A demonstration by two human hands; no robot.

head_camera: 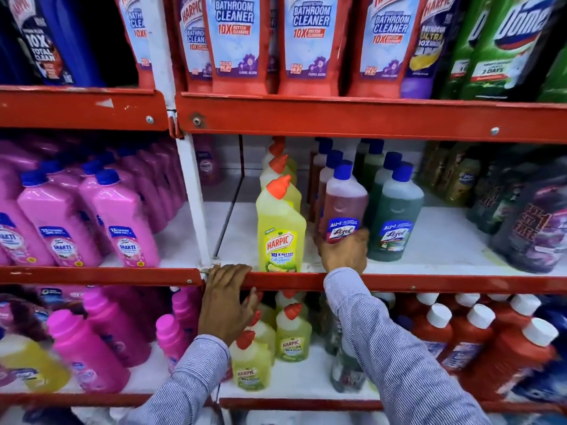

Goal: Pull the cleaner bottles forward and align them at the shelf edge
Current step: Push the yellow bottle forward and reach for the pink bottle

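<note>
On the middle shelf a yellow Harpic bottle (280, 228) stands at the red shelf edge (429, 282), with two more yellow ones in a row behind it. My right hand (343, 251) is closed around the base of a reddish Lizol bottle (345, 207) with a blue cap, a little behind the edge. A green Lizol bottle (394, 216) stands just right of it, and more blue-capped bottles line up behind both. My left hand (228, 302) rests on the red shelf edge left of the yellow bottle, fingers curled over the lip.
Pink Shakti bottles (122, 219) fill the bay to the left, past a white upright post (193, 197). Dark wrapped packs (534, 222) sit at the right. Red Harpic bathroom cleaner bottles (310, 44) stand above. Small yellow, pink and red bottles crowd the shelf below.
</note>
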